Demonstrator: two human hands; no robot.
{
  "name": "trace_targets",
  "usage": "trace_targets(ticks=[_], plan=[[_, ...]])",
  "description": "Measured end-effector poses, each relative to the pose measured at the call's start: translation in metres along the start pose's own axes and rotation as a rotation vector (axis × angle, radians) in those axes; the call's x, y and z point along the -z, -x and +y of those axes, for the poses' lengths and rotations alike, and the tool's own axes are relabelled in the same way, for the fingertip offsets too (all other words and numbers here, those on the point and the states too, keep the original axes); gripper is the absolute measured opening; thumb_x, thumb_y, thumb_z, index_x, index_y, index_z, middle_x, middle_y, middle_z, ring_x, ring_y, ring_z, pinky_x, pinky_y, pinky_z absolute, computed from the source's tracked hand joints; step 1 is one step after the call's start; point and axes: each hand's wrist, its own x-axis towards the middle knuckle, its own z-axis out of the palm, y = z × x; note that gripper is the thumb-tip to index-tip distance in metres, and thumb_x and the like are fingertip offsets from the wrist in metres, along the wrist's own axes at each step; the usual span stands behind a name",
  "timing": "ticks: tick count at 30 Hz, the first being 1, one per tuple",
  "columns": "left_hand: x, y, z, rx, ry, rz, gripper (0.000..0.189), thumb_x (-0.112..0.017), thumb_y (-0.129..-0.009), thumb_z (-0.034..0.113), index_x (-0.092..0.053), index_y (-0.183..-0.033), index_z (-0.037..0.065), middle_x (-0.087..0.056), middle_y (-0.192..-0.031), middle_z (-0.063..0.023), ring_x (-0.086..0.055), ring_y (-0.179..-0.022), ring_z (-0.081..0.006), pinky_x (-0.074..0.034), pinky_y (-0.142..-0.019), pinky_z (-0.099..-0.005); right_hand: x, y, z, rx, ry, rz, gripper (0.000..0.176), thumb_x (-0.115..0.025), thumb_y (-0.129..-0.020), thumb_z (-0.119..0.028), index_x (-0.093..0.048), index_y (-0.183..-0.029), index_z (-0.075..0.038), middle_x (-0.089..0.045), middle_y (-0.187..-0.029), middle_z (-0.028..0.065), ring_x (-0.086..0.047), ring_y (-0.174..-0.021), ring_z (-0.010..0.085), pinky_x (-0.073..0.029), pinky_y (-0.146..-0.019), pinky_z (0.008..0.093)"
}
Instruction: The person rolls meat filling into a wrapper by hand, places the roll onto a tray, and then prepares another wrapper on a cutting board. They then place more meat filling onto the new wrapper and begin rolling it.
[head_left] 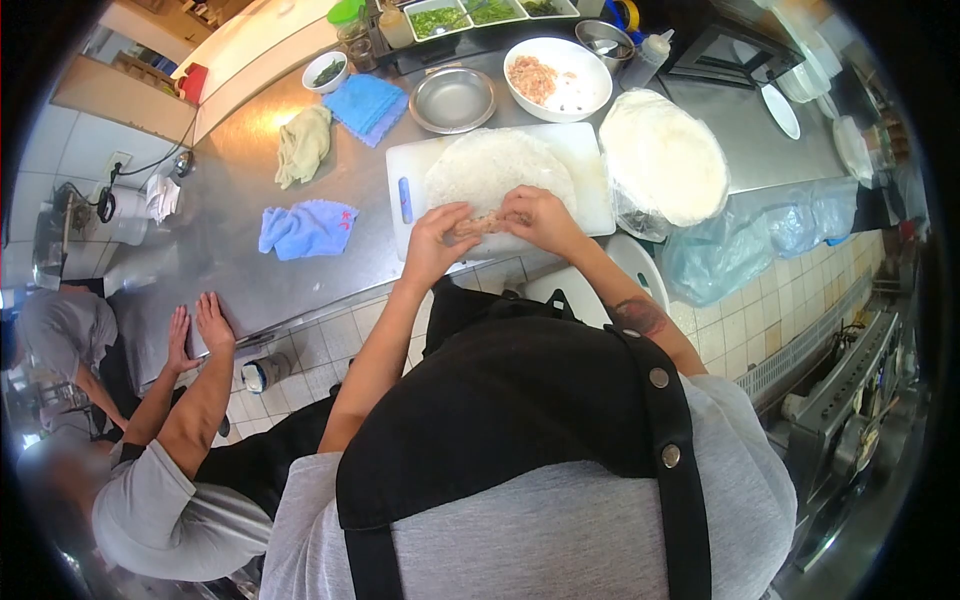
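A round, pale, thin wrapper sheet [495,165] lies on the white cutting board [595,185] in front of me. A strip of pinkish minced meat filling [478,226] runs along its near edge. My left hand [440,238] has its fingers closed on the left end of this strip. At the right end, my right hand [545,220] pinches the filling with thumb and fingertips. The fingertips partly hide the meat and the wrapper's near edge.
Behind the board stand a metal dish [452,100] and a white bowl [600,95] of minced meat. Stacked wrappers [668,160] in plastic lie right. Cloths [308,229] lie left, where a co-worker's hands [210,325] rest on the counter edge.
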Motion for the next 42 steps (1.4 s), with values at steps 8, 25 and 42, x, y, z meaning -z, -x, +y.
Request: trace_targets(ticks=[8, 25, 42], plan=[[-0.019, 0.004, -0.018, 0.009, 0.019, -0.039, 0.021, -0.079, -0.068, 0.007, -0.072, -0.087, 0.004, -0.071, -0.094, -0.0069, -0.065, -0.086, -0.0238, -0.049, -0.079, -0.0346, -0.008, -0.005, 0.000, 0.009, 0.048, -0.050, 0.018, -0.078, -0.070, -0.019, -0.069, -0.082, -0.007, -0.065, -0.087, 0.0073, -0.063, -0.081, 0.0262, -0.048, -0.075, 0.0376], [-0.047, -0.008, 0.017, -0.114, -0.137, -0.065, 0.029, -0.077, -0.070, 0.011, -0.072, -0.098, 0.010, -0.070, -0.083, -0.0056, -0.064, -0.078, -0.0208, -0.039, -0.083, -0.0356, 0.024, 0.022, 0.009, 0.030, 0.182, -0.019, 0.036, -0.080, -0.066, -0.017, -0.070, -0.099, -0.006, -0.062, -0.097, 0.0097, -0.058, -0.095, 0.0292, -0.047, -0.084, 0.0400], [-0.077, -0.019, 0.023, -0.215, -0.106, -0.108, 0.025, -0.075, -0.069, 0.008, -0.071, -0.093, 0.005, -0.070, -0.084, -0.0093, -0.064, -0.083, -0.0280, -0.045, -0.082, -0.0398, 0.032, 0.033, 0.013, 0.045, 0.118, 0.101, 0.018, -0.078, -0.070, -0.014, -0.070, -0.085, -0.007, -0.065, -0.090, 0.0066, -0.061, -0.090, 0.0281, -0.048, -0.082, 0.0394]])
